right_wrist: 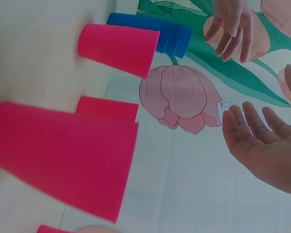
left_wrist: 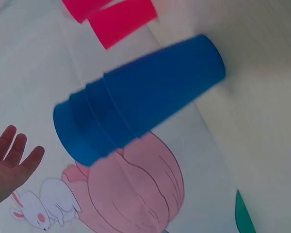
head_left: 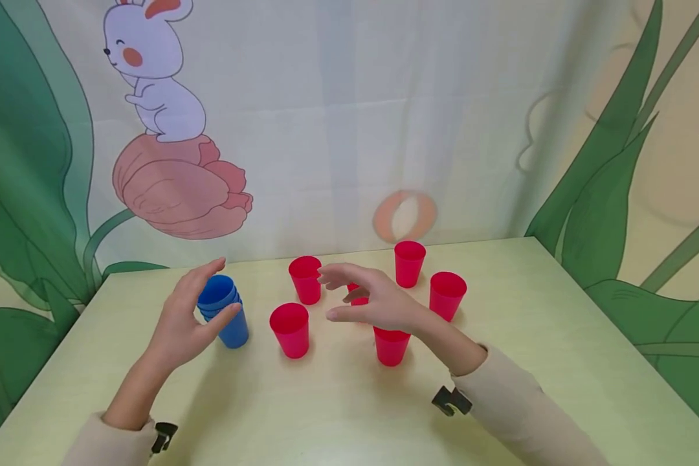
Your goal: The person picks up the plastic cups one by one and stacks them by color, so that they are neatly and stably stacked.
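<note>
Printed cloth [head_left: 303,162] showing a rabbit [head_left: 169,103] hangs behind a pale counter [head_left: 326,417]. Above it, the left hand [head_left: 177,327] has thumb and fingers spread wide, holding nothing; the right hand [head_left: 378,301] is empty too, its fingers parted and softly bent. Just beyond the left fingers stands a nested blue stack [head_left: 234,330], upright and, by the left wrist view, apart from them.

Between the two sets of fingers are a nearer red cup [head_left: 294,336] and a farther red cup [head_left: 307,285]. Behind the right fingers a partly hidden red cup [head_left: 359,301] shows — how close it is to them, I can't fairly tell. Below that hand stands a front red cup [head_left: 391,353]; out past its wrist are a right-hand red cup [head_left: 447,298] and a rearmost red cup [head_left: 410,266].

The likeliest trouble is a toppled stack: tall and narrow, it could tip if the left fingers closed unevenly or caught its rim. A low sweep of the right wrist could knock the front cup.
</note>
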A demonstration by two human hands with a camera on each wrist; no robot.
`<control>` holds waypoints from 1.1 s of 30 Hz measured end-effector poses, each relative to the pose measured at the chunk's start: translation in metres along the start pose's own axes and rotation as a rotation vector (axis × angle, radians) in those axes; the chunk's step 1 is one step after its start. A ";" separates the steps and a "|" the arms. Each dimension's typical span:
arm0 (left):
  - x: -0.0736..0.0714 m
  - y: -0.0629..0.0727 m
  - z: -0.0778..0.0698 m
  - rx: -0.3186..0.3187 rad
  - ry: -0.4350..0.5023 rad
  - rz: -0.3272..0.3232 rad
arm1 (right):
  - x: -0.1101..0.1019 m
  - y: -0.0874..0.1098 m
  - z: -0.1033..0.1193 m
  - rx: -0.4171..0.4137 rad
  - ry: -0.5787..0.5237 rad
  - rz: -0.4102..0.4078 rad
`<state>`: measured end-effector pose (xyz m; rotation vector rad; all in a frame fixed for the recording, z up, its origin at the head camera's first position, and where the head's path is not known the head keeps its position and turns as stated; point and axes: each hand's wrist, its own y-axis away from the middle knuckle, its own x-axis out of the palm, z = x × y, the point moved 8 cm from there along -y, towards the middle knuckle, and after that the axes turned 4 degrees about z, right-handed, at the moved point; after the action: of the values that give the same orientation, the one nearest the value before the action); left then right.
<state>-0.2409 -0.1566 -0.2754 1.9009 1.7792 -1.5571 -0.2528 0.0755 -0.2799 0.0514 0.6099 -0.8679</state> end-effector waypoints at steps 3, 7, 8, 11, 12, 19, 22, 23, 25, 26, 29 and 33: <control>0.007 0.001 -0.010 0.038 0.034 -0.011 | -0.005 0.010 -0.007 0.005 0.025 -0.012; 0.019 0.000 -0.024 0.095 0.075 -0.015 | -0.014 0.024 -0.015 0.000 0.028 -0.029; 0.023 0.000 -0.028 0.106 0.083 -0.010 | -0.016 0.028 -0.017 0.003 0.031 -0.034; 0.033 0.000 -0.039 0.136 0.106 0.005 | -0.025 0.039 -0.020 0.007 0.031 -0.050; 0.036 0.000 -0.043 0.139 0.115 0.011 | -0.027 0.043 -0.022 0.013 0.039 -0.054; 0.061 -0.002 -0.060 0.125 0.188 0.073 | -0.044 0.066 -0.038 0.063 0.101 -0.094; 0.073 -0.003 -0.065 0.096 0.216 0.116 | -0.051 0.074 -0.045 0.086 0.113 -0.107; 0.077 -0.004 -0.067 0.091 0.227 0.129 | -0.053 0.076 -0.047 0.091 0.121 -0.112; 0.085 -0.004 -0.070 0.089 0.246 0.149 | -0.058 0.080 -0.051 0.098 0.133 -0.123; 0.089 -0.005 -0.072 0.093 0.254 0.157 | -0.060 0.082 -0.053 0.097 0.139 -0.129; 0.101 -0.005 -0.077 0.116 0.288 0.184 | -0.066 0.087 -0.060 0.106 0.154 -0.153; 0.118 -0.008 -0.079 0.109 0.314 0.249 | -0.076 0.094 -0.072 0.153 0.190 -0.214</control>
<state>-0.2259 -0.0212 -0.3174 2.4253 1.5049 -1.3558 -0.2562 0.2106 -0.3183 0.2120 0.7347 -1.1251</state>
